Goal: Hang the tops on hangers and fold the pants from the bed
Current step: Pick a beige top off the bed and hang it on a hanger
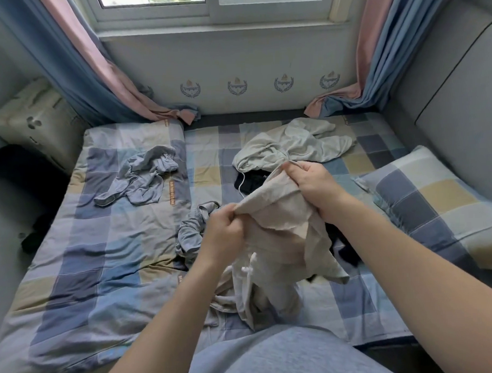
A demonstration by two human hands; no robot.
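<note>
While partly on bed (87, 249), beige pants (277, 213)

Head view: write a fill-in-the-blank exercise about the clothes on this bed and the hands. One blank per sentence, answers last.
1. The beige garment is gripped by the right hand and the ____.
2. The pale green hoodie lies spread on the ____, beyond the hands.
3. The checked pillow lies on the person's ____ side.
4. The curtains are blue and ____.
Answers: left hand; bed; right; pink.
</note>
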